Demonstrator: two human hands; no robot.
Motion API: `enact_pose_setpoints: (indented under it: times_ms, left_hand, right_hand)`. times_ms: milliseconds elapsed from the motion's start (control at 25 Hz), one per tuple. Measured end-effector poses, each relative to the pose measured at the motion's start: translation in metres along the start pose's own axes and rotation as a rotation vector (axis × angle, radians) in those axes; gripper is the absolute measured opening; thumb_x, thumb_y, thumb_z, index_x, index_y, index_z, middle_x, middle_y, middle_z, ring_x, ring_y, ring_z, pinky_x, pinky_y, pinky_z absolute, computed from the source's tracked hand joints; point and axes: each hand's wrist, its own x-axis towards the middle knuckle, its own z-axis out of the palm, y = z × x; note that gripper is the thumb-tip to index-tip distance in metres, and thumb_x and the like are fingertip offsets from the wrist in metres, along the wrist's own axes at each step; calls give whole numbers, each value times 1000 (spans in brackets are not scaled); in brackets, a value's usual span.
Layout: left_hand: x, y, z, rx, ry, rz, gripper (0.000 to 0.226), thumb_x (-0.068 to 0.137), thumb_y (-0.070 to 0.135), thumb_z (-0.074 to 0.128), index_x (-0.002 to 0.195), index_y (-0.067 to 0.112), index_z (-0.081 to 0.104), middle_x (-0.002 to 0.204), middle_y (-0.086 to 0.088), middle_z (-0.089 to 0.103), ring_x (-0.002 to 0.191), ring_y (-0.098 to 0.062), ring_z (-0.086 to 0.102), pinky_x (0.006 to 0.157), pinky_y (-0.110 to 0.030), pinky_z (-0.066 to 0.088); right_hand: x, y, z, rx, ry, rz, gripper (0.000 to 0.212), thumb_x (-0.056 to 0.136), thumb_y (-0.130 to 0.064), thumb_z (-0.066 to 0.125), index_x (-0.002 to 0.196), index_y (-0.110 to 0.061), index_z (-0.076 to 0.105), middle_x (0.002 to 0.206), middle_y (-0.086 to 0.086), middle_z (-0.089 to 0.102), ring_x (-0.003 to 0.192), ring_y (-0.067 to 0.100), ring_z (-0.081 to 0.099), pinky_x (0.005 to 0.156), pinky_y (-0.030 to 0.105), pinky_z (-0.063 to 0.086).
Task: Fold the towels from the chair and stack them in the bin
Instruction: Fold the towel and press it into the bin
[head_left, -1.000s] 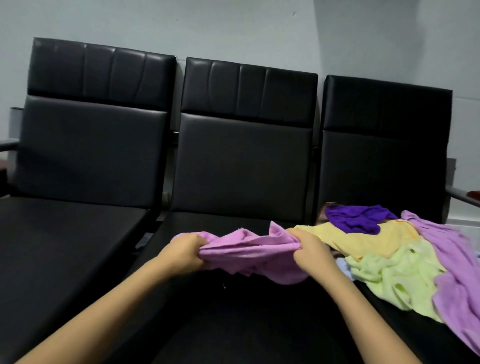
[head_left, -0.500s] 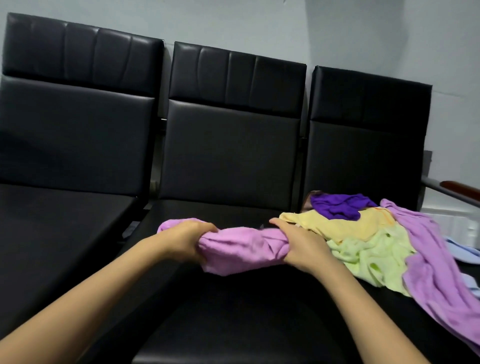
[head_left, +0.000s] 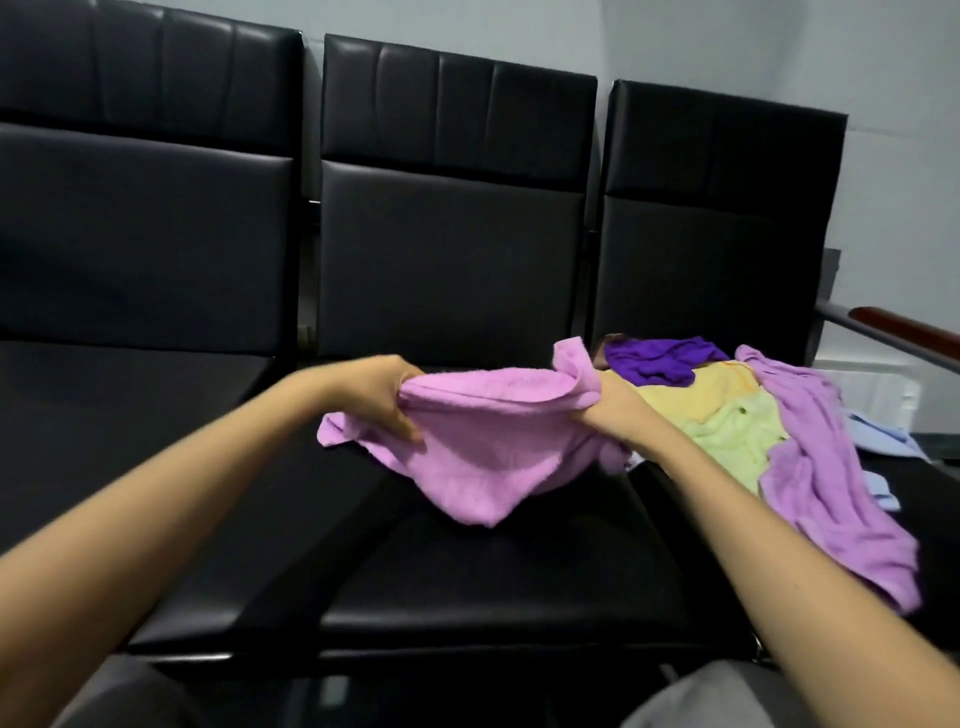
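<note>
A pink towel (head_left: 483, 441) hangs between both hands above the middle black seat (head_left: 493, 571). My left hand (head_left: 379, 395) grips its left end and my right hand (head_left: 613, 410) grips its right end; the middle sags down toward the seat. On the right seat lies a pile of loose towels: a dark purple one (head_left: 660, 358), a yellow one (head_left: 696, 395), a pale green one (head_left: 737, 441) and a long lilac one (head_left: 831, 493). No bin is in view.
Three black padded chairs stand in a row against a grey wall; the left seat (head_left: 119, 395) is bare. A brown armrest (head_left: 909, 332) sticks out at the far right. Light blue cloth (head_left: 878, 441) lies beyond the pile. My knees show at the bottom edge.
The bunched pink towel has been pulled wider between my hands and lifted, so it now hangs open over the middle seat. The view has tilted down and closer.
</note>
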Motion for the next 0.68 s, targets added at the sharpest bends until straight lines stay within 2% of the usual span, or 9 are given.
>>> enact_pose_setpoints:
  times_ms: [80,200,240,280,360,440,520,600,680]
  left_hand:
    - [-4,14,-26,70,-85,-45,18,69,15,79,73,25,65,66,14,66,60,1,56,60,-17,47]
    - [-7,23,-39,-76,-227,-71,15,71,14,76,63,23,67,62,11,65,60,-2,58,62,-23,50]
    - [-6,22,-36,-146,-334,-92,6,68,17,76,69,19,70,71,4,69,69,-9,63,70,-31,52]
    - [-3,22,-33,-185,-462,-133,12,67,20,75,78,14,71,81,-4,71,78,-15,65,77,-36,53]
    - [9,15,-25,-225,-713,-261,22,77,18,73,96,10,69,94,-8,69,88,-20,65,85,-35,52]
    - [27,6,-23,-258,-791,-383,33,86,14,66,118,7,61,104,-6,68,96,-19,64,90,-31,52]
    - [46,-1,-28,-75,-624,-404,41,83,15,71,121,8,60,101,-4,67,92,-18,63,86,-29,53]
    - [67,-6,-44,228,-158,-341,24,78,14,71,101,12,67,87,-3,63,83,-19,60,72,-28,50]
    - [82,-1,-79,250,286,-340,11,76,7,57,78,18,61,76,-5,60,85,-26,63,69,-31,48]
  right_hand:
    - [-7,-20,-22,-243,-190,-40,24,56,-42,64,69,-33,46,62,-16,53,58,-5,48,52,8,40]
    - [-3,-33,-42,-549,-396,-40,14,81,-21,64,74,-24,53,53,-14,52,57,4,54,45,12,39]
    - [1,-32,-41,-668,-465,-23,10,83,-16,63,78,-21,56,60,-12,52,66,11,54,50,16,41]
    - [9,-30,-40,-727,-532,-6,6,82,-15,63,79,-17,59,65,-7,52,72,17,52,56,22,42]
    - [24,-25,-31,-772,-652,24,8,82,-16,63,75,-15,60,71,-4,53,77,19,51,67,30,47]
    - [45,-20,-24,-693,-614,40,7,85,-14,57,78,-16,56,75,-3,56,76,17,51,66,28,46]
    - [65,-19,-23,-622,-478,7,10,90,-16,51,80,-17,53,73,-5,55,72,13,51,57,20,41]
    - [93,-21,-31,-548,-286,-22,14,90,-14,49,76,-16,50,70,-2,54,72,16,50,54,22,38]
    - [124,-35,-51,-362,-17,-46,19,86,-5,47,71,-16,45,75,7,56,75,19,49,55,25,38]
